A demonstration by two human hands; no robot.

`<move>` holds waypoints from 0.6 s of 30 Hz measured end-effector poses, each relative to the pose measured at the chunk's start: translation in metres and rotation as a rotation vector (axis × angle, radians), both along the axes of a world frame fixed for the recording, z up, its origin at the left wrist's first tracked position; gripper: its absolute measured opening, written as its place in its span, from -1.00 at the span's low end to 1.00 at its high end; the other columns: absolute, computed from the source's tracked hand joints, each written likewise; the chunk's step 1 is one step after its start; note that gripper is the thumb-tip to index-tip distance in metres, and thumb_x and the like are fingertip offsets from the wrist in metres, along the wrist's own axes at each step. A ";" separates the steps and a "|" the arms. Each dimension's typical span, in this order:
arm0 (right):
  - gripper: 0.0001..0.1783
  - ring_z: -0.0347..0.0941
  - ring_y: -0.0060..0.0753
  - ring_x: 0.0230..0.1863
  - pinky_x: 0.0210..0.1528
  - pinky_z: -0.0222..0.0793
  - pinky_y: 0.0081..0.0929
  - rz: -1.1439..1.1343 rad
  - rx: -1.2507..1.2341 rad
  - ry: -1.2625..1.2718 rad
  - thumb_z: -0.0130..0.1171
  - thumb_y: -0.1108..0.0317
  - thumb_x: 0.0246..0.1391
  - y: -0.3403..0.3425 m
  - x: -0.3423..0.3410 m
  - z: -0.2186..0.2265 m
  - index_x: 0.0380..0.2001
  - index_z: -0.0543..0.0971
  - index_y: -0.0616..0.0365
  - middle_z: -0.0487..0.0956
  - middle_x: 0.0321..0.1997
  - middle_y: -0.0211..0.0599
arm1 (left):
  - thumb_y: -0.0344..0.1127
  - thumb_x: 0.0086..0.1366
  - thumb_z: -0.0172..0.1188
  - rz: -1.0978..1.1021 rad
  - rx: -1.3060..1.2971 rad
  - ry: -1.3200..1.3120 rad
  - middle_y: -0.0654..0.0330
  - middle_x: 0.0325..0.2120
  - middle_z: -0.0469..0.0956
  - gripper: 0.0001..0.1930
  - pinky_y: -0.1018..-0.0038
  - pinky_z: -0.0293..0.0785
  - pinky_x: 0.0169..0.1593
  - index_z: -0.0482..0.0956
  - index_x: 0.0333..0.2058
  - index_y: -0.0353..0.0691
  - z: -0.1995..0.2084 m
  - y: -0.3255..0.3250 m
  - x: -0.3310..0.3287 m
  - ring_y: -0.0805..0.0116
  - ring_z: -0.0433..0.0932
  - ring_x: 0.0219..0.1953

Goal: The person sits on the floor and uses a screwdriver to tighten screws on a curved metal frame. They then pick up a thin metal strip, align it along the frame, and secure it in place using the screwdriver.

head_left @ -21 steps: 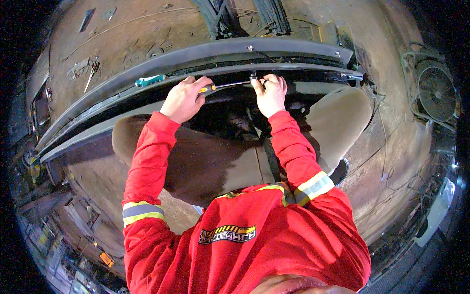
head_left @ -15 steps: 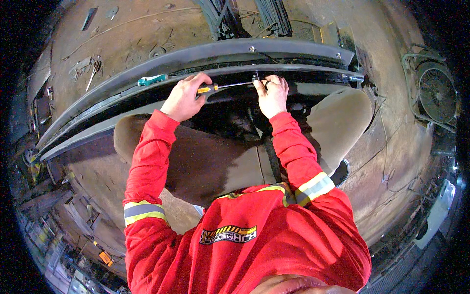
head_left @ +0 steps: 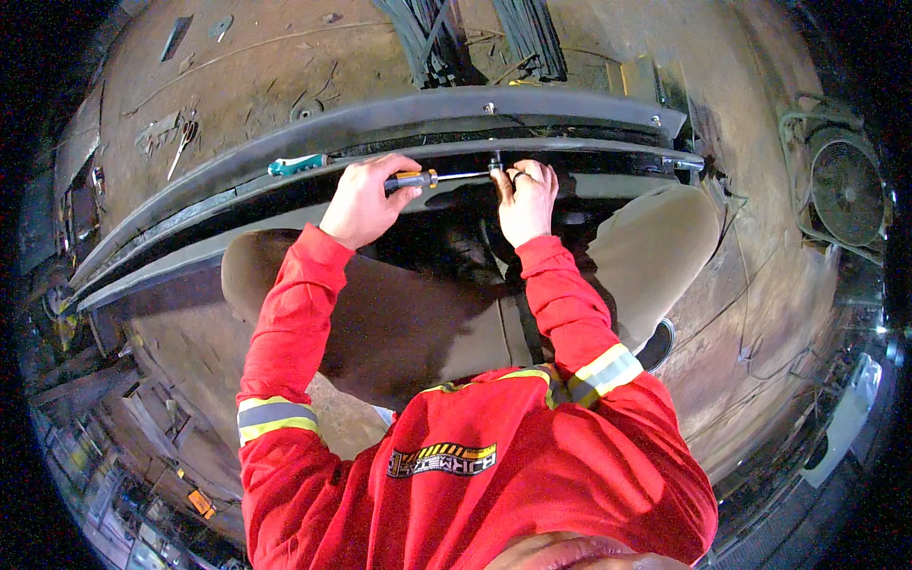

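My left hand [head_left: 366, 199] is closed round the yellow and dark handle of a screwdriver [head_left: 414, 180]. Its thin metal shaft points right, and the tip reaches a small dark cylindrical fitting [head_left: 495, 164] at the edge of a long curved dark metal beam [head_left: 399, 157]. My right hand [head_left: 528, 201] pinches that fitting between thumb and fingers; a dark ring is on one finger. Exactly how the tip meets the fitting is too small to tell. Left of my left hand, a teal-handled tool [head_left: 297, 165] lies on the beam.
My bent legs [head_left: 655, 237] are close behind the beam. Beyond it, bundles of dark metal strips [head_left: 532, 43] lie on the brown floor. Scissors [head_left: 182, 147] and scraps are at the far left. A round floor fan [head_left: 845, 190] stands at the right.
The screwdriver handle shows a different side, with less yellow facing up. My left fingers have shifted round it. Hands and beam appear slightly lower in the picture; the right hand still pinches the fitting.
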State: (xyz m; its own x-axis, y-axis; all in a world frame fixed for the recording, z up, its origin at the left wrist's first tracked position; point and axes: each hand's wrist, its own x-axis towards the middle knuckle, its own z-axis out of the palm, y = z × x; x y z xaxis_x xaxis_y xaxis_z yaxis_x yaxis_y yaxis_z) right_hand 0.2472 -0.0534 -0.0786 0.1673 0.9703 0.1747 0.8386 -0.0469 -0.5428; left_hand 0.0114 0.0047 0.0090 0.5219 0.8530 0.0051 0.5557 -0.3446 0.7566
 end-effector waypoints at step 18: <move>-0.67 0.36 -0.15 0.00 0.24 0.03 0.13 0.030 0.074 -0.072 0.39 0.23 -0.18 -0.011 0.001 0.008 -0.34 0.57 0.14 0.48 -0.19 -0.30 | -0.57 0.01 0.28 -0.013 0.068 -0.419 0.08 -0.26 0.53 -0.61 0.37 0.56 -0.25 0.53 -0.12 -0.21 0.064 -0.008 0.122 0.12 0.57 -0.27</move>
